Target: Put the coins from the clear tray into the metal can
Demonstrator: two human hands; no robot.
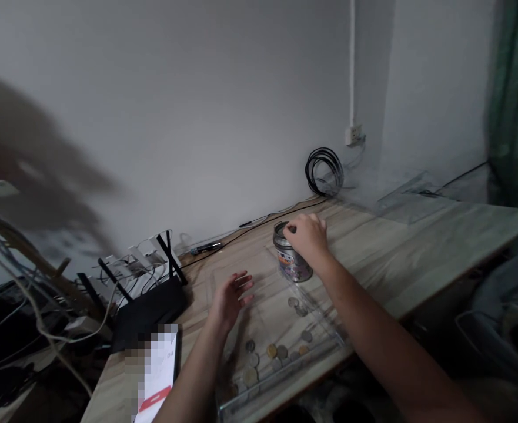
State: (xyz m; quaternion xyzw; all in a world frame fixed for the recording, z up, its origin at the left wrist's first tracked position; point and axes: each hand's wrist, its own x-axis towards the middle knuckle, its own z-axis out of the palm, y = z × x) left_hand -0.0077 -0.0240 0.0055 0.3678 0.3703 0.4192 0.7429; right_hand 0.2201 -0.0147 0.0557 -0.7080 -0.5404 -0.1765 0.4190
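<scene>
A round metal tin with a printed label stands upright on the wooden table. Over its top rim is my right hand, fingers curled together. Whatever is in those fingers, if anything, is hidden. My left hand hovers to the left of the tin with its fingers apart and nothing in them. Between my forearms lies a clear plastic tray. Several coins, among them a yellowish coin and a large silver coin, are spread in it near its front edge. A few more coins lie closer to the tin.
On the left are a black router with raised antennas, tangled cables and a phone lying face up. A coil of black cable leans on the wall at the back. Clear plastic sheeting rests at the far right of the table.
</scene>
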